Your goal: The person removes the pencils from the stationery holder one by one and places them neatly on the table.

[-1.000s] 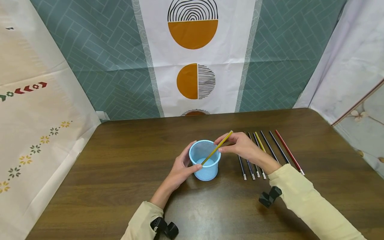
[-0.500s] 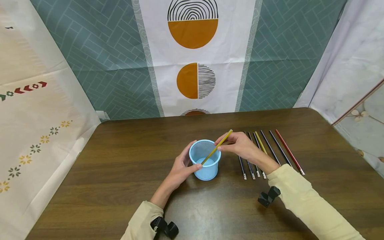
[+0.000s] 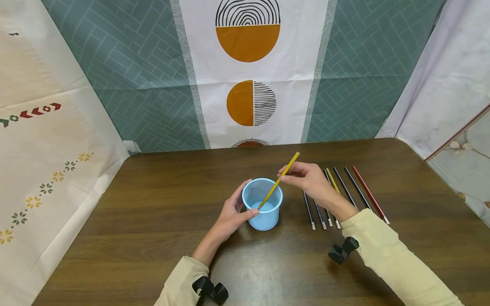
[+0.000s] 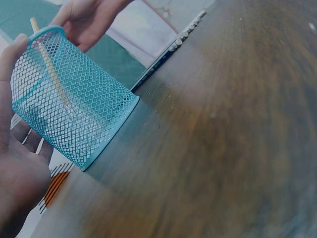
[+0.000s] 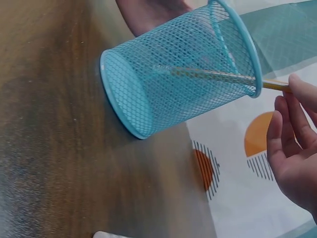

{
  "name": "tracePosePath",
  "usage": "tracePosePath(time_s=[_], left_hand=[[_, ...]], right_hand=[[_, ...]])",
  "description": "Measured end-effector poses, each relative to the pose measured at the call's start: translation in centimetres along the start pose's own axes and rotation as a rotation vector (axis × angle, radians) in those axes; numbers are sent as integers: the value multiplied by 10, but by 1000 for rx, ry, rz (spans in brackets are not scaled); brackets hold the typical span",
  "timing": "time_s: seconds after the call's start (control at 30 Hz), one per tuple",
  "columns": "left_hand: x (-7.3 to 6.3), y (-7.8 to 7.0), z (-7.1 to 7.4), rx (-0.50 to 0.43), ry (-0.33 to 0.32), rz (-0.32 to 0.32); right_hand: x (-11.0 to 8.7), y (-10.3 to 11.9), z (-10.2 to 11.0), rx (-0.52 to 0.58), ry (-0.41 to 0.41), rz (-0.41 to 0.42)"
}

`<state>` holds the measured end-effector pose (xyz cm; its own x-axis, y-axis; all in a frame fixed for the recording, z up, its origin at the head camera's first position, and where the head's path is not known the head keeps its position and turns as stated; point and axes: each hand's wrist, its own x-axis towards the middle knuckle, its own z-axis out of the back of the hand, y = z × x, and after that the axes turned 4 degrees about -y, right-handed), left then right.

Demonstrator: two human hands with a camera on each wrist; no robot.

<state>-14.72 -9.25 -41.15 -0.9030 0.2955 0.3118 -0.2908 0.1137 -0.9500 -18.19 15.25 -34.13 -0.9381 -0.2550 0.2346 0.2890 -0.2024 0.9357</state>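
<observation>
A light blue mesh pencil cup (image 3: 264,221) stands upright on the table. My left hand (image 3: 231,212) grips it from the left, thumb at the near rim and fingers round the far side. With thumb and fingers, my right hand (image 3: 306,180) pinches a yellow pencil (image 3: 273,188) just beyond the cup's right rim. The pencil slants, its lower part inside the cup and its top end up to the right. Through the mesh in the right wrist view, the pencil (image 5: 213,75) ends partway down the cup, above the base.
Right of the cup, several pencils lie side by side, partly behind the right forearm: dark ones (image 3: 309,211), a yellow one (image 3: 332,180) and a red one (image 3: 370,193) at the far right. The brown wooden table (image 3: 172,199) meets a patterned cloth (image 3: 157,114) behind.
My right hand and the yellow pencil have risen slightly, and the pencil stands a little steeper. My left hand and the cup have stayed in place.
</observation>
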Motion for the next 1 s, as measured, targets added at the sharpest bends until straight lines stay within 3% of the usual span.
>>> tracePosePath(time_s=[0.5,1.0], left_hand=[[0,-1,0,6,-5,14],[-1,-1,0,9,-3,13]], right_hand=[[4,10,9,137,-60,68],[8,28,18,58,-158,108]])
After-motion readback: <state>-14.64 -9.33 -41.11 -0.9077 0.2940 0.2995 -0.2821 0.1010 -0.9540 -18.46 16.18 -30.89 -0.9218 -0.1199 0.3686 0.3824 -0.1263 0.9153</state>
